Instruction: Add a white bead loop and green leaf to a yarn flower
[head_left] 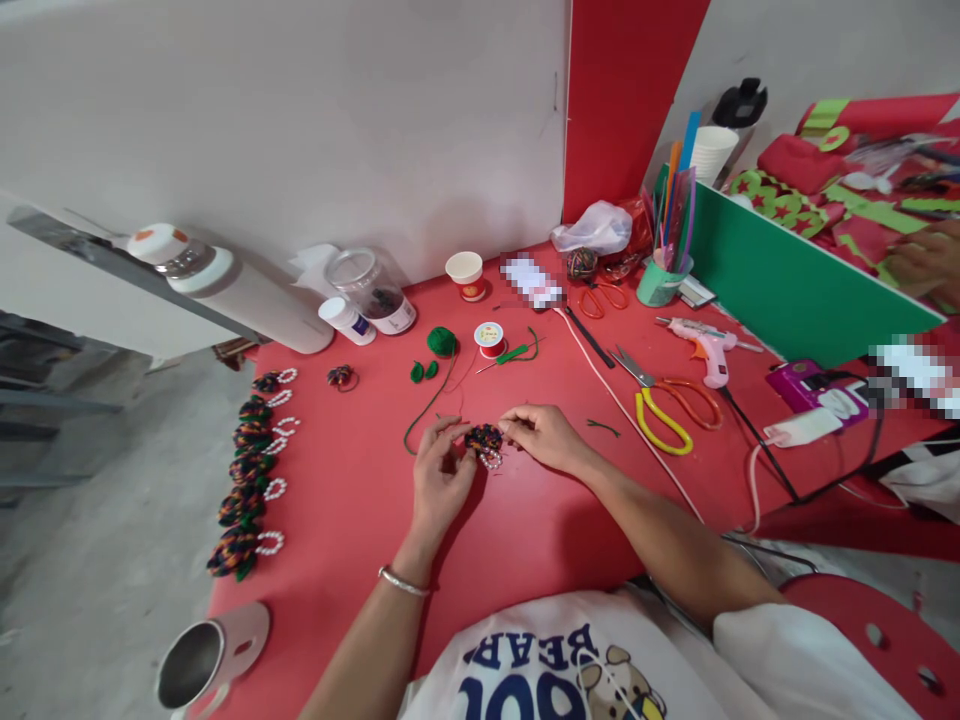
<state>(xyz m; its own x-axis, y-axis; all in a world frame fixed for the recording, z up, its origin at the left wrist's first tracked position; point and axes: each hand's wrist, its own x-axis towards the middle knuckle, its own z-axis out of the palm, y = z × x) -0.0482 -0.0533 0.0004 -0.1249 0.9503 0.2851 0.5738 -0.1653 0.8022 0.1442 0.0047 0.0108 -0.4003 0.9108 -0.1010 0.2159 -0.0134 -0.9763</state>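
Note:
Between my two hands, just above the red table [360,520], is a small dark multicoloured yarn piece [482,437] with a white bead loop [491,460] hanging at its lower side. My left hand [441,475] grips its left edge between thumb and fingers. At its right edge, my right hand [544,435] has thumb and forefinger pinched together on it. Beyond them lie a green yarn ball [442,342], a thread spool [490,340], a green-handled crochet hook [514,354] and small green leaf pieces [424,371].
Several finished yarn pieces with bead loops [251,468] line the left edge, above a metal mug [214,655]. Yellow-and-orange-handled scissors [660,400], a pink glue gun [705,350] and a white cable [630,415] lie right. Jars [371,290], a paper cup [468,275] and a green divider [795,275] stand behind.

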